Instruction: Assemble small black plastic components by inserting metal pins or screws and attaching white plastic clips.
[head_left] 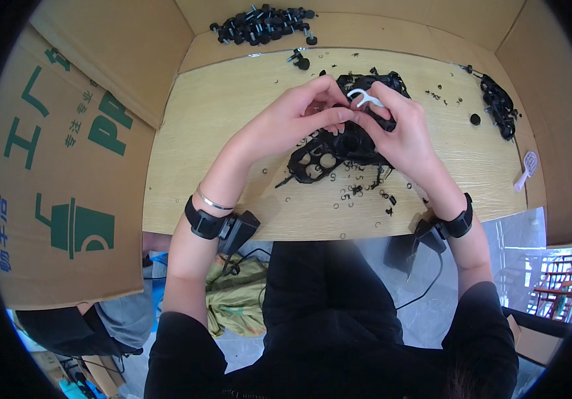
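Observation:
My left hand (316, 110) and my right hand (400, 123) meet over a heap of black moulded parts (309, 163) with round holes. A small white tool with a forked end (364, 98) is gripped in my right hand, its fork pointing toward my left fingers. The fingers of my left hand are pinched together close to the right fingertips. Whatever they hold is small and mostly hidden, with something dark showing between the two hands.
Black knobs with metal screws (262, 25) are piled at the back, with a few strays (300, 61) nearer. Small rings and scraps (349, 189) lie about the table (212, 146). Black parts (497, 106) and a pale hairbrush (527, 169) sit right. Cardboard walls (73, 159) enclose the sides.

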The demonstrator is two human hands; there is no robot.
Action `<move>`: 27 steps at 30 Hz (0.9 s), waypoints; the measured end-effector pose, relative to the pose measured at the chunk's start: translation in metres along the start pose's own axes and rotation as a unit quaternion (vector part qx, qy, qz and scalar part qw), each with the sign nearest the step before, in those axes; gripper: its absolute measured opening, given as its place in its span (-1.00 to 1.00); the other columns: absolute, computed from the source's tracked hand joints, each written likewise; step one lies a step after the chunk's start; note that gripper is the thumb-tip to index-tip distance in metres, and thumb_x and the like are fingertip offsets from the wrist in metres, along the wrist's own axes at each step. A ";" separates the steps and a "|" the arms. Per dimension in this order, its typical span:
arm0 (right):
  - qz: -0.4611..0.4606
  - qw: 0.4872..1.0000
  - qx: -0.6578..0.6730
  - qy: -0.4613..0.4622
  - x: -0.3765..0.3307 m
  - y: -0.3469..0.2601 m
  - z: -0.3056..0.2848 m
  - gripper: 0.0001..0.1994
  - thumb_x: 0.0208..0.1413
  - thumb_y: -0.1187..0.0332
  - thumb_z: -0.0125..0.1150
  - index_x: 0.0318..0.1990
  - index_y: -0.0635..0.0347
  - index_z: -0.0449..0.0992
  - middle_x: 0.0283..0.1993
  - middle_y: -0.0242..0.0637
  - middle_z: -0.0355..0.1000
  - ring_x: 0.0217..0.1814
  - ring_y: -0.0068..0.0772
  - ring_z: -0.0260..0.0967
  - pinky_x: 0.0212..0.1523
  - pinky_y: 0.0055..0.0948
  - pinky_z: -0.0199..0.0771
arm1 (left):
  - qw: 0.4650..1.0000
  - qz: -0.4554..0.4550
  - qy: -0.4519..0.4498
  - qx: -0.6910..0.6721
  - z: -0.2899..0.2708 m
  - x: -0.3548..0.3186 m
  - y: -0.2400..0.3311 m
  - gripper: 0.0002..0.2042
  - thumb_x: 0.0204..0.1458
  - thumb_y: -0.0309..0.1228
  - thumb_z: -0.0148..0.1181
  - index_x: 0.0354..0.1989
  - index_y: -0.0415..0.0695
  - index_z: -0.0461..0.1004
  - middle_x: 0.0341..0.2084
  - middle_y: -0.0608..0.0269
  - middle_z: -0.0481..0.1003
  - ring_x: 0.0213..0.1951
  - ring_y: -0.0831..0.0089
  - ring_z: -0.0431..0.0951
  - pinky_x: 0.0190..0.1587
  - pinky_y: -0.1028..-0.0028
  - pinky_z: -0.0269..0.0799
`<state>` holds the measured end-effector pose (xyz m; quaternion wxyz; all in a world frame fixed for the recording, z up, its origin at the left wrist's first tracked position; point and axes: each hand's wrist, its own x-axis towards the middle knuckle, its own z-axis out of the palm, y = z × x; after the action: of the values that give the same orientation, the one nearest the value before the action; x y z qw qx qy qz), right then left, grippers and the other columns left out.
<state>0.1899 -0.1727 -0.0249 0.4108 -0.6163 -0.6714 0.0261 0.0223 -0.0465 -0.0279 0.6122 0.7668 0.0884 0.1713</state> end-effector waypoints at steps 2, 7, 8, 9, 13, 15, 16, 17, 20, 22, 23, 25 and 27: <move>-0.001 0.999 0.052 0.008 0.001 0.007 0.005 -0.73 -0.04 0.54 0.31 -0.38 0.24 0.24 -0.48 -0.22 0.37 -0.38 -0.13 0.44 -0.37 -0.33 0.41 | 1.000 0.007 -0.001 0.031 -0.002 0.000 -0.004 -0.84 0.19 -0.40 0.17 -0.18 -0.18 0.37 -0.28 0.31 0.50 -0.23 0.60 0.51 -0.12 0.54 0.45; 0.014 0.995 0.095 0.013 0.000 0.008 0.003 -0.67 -0.02 0.57 0.29 -0.38 0.24 0.14 -0.32 -0.14 0.51 -0.29 -0.10 0.50 -0.29 -0.35 0.46 | 0.997 0.030 0.016 0.071 0.001 0.002 -0.008 -0.81 0.10 -0.44 0.27 -0.22 -0.19 0.38 -0.31 0.32 0.52 -0.24 0.61 0.51 -0.11 0.54 0.43; 0.017 0.996 0.085 0.006 0.000 0.006 0.003 -0.70 -0.01 0.58 0.27 -0.37 0.24 0.17 -0.33 -0.13 0.49 -0.30 -0.08 0.50 -0.28 -0.34 0.47 | 0.994 0.032 0.016 0.099 0.002 0.002 -0.005 -0.81 0.06 -0.45 0.31 -0.26 -0.19 0.40 -0.34 0.33 0.52 -0.26 0.61 0.51 -0.12 0.54 0.44; 0.020 0.997 0.076 -0.001 -0.001 0.005 0.004 -0.73 0.01 0.60 0.25 -0.35 0.25 0.20 -0.34 -0.13 0.48 -0.30 -0.06 0.49 -0.27 -0.33 0.48 | 0.991 0.034 0.015 0.127 0.002 0.002 -0.002 -0.80 0.03 -0.46 0.34 -0.30 -0.20 0.41 -0.37 0.33 0.53 -0.28 0.62 0.52 -0.13 0.54 0.44; 0.024 0.996 0.081 -0.009 -0.003 0.000 0.006 -0.80 0.03 0.64 0.18 -0.28 0.28 0.27 -0.32 -0.11 0.45 -0.27 -0.02 0.47 -0.27 -0.30 0.48 | 0.988 0.039 0.031 0.146 0.003 -0.001 0.001 -0.80 -0.03 -0.47 0.38 -0.37 -0.21 0.42 -0.42 0.36 0.52 -0.33 0.62 0.52 -0.17 0.54 0.45; -0.044 0.999 0.028 0.011 -0.005 0.001 0.007 -0.81 0.04 0.68 0.13 -0.20 0.30 0.32 -0.28 -0.09 0.42 -0.20 0.02 0.43 -0.25 -0.26 0.47 | 0.988 0.055 0.036 0.143 0.003 0.000 -0.001 -0.79 -0.05 -0.48 0.40 -0.37 -0.20 0.43 -0.42 0.37 0.52 -0.34 0.62 0.51 -0.20 0.55 0.45; -0.045 0.999 0.028 0.011 -0.005 0.003 0.009 -0.81 0.04 0.68 0.13 -0.20 0.30 0.32 -0.28 -0.09 0.42 -0.20 0.02 0.43 -0.25 -0.26 0.47 | 0.987 0.054 0.036 0.144 0.004 0.000 -0.001 -0.79 -0.05 -0.48 0.40 -0.37 -0.20 0.43 -0.42 0.37 0.52 -0.34 0.62 0.51 -0.20 0.55 0.45; -0.059 0.998 0.028 0.023 -0.006 0.007 0.011 -0.80 0.04 0.68 0.12 -0.20 0.31 0.33 -0.27 -0.08 0.41 -0.18 0.03 0.41 -0.23 -0.24 0.45 | 0.987 0.063 0.044 0.142 0.006 0.001 -0.001 -0.79 -0.06 -0.49 0.40 -0.38 -0.20 0.43 -0.43 0.37 0.52 -0.35 0.61 0.51 -0.21 0.55 0.45; -0.071 0.996 0.029 0.034 -0.007 0.011 0.014 -0.80 0.03 0.69 0.11 -0.18 0.32 0.33 -0.25 -0.06 0.39 -0.15 0.04 0.38 -0.21 -0.23 0.43 | 0.985 0.075 0.054 0.148 0.009 0.002 0.000 -0.79 -0.09 -0.50 0.42 -0.40 -0.21 0.44 -0.44 0.36 0.52 -0.35 0.60 0.51 -0.21 0.54 0.45; -0.070 0.997 0.031 0.033 -0.007 0.010 0.015 -0.79 0.03 0.70 0.11 -0.18 0.32 0.34 -0.25 -0.05 0.38 -0.15 0.05 0.37 -0.20 -0.22 0.42 | 0.983 0.077 0.056 0.157 0.009 0.001 0.003 -0.78 -0.11 -0.50 0.43 -0.41 -0.22 0.45 -0.44 0.36 0.52 -0.36 0.60 0.51 -0.21 0.54 0.46; -0.074 0.995 0.040 0.044 -0.007 0.009 0.016 -0.77 0.02 0.71 0.10 -0.16 0.32 0.34 -0.25 -0.05 0.37 -0.14 0.04 0.36 -0.20 -0.22 0.42 | 0.983 0.072 0.068 0.152 0.009 0.000 0.003 -0.78 -0.13 -0.51 0.44 -0.42 -0.23 0.46 -0.44 0.35 0.52 -0.36 0.59 0.52 -0.20 0.53 0.46; -0.078 0.994 0.047 0.055 -0.007 0.008 0.016 -0.76 0.01 0.72 0.09 -0.15 0.32 0.34 -0.25 -0.06 0.36 -0.14 0.04 0.36 -0.20 -0.23 0.41 | 0.984 0.067 0.078 0.147 0.009 0.000 0.003 -0.78 -0.15 -0.51 0.45 -0.43 -0.24 0.47 -0.44 0.34 0.53 -0.36 0.59 0.52 -0.19 0.53 0.46; -0.074 0.995 0.034 0.058 -0.006 0.005 0.014 -0.73 0.00 0.74 0.07 -0.12 0.32 0.35 -0.23 -0.08 0.35 -0.15 0.03 0.35 -0.19 -0.24 0.41 | 0.985 0.067 0.088 0.136 0.009 0.000 0.002 -0.78 -0.16 -0.51 0.46 -0.43 -0.24 0.49 -0.43 0.34 0.54 -0.34 0.58 0.54 -0.16 0.52 0.48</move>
<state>0.1848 -0.1703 -0.0403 0.4704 -0.5508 -0.6892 -0.0175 0.0251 -0.0552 -0.0277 0.4795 0.8289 0.1127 0.2651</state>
